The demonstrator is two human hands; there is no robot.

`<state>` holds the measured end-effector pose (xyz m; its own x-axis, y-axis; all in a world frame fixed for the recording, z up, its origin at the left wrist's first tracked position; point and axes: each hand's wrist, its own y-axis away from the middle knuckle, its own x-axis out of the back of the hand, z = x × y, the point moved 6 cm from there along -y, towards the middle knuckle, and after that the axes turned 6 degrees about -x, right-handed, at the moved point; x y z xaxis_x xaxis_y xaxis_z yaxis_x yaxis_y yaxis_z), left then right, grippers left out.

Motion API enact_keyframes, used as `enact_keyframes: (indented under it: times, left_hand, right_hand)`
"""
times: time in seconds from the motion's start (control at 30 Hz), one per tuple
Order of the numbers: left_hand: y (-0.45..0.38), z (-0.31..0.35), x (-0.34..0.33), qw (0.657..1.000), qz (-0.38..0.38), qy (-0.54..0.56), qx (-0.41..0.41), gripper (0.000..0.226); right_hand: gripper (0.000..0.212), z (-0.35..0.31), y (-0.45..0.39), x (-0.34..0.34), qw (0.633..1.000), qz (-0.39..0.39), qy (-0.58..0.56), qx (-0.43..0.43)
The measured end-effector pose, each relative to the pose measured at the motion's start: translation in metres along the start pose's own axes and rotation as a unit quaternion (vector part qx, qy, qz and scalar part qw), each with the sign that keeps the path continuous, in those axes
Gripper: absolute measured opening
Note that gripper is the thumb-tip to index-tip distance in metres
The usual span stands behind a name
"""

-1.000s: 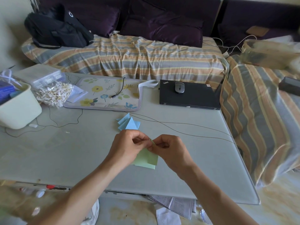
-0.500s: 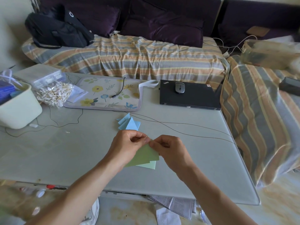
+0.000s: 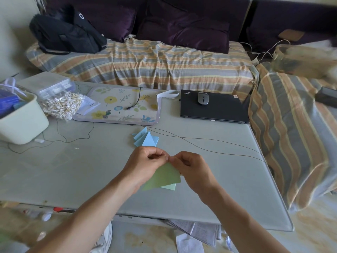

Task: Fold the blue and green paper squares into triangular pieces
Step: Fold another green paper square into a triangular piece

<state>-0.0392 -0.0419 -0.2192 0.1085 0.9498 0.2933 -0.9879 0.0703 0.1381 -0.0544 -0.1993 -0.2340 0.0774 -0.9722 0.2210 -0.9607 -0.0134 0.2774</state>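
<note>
A green paper square (image 3: 164, 177) hangs tilted just above the grey table (image 3: 73, 170), pinched at its top corner by both hands. My left hand (image 3: 144, 164) grips it from the left, my right hand (image 3: 191, 168) from the right, fingertips touching. A paler green sheet (image 3: 170, 187) peeks out underneath, near the table's front. Just beyond my hands lies a small pile of folded blue triangular pieces (image 3: 145, 138).
A closed black laptop (image 3: 218, 110) with a mouse (image 3: 203, 98) sits at the back right. A floral mat (image 3: 118, 106), a bag of cotton swabs (image 3: 62, 105) and a cream tub (image 3: 20, 119) stand at the back left. Thin cables (image 3: 200, 143) cross the table.
The green sheet has swung out from between my hands, its lower corner now reaching further left and down. My hands stay pinched together at its top.
</note>
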Motion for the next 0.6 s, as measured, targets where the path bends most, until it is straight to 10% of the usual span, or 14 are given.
enact_keyframes:
  times: [0.6]
  left_hand:
    - [0.0015,-0.0093,0.0012,0.998,0.010,-0.043,0.034,0.008]
  right_hand:
    - [0.008,-0.0007,0.0011,0.0098,0.995,0.079,0.055,0.002]
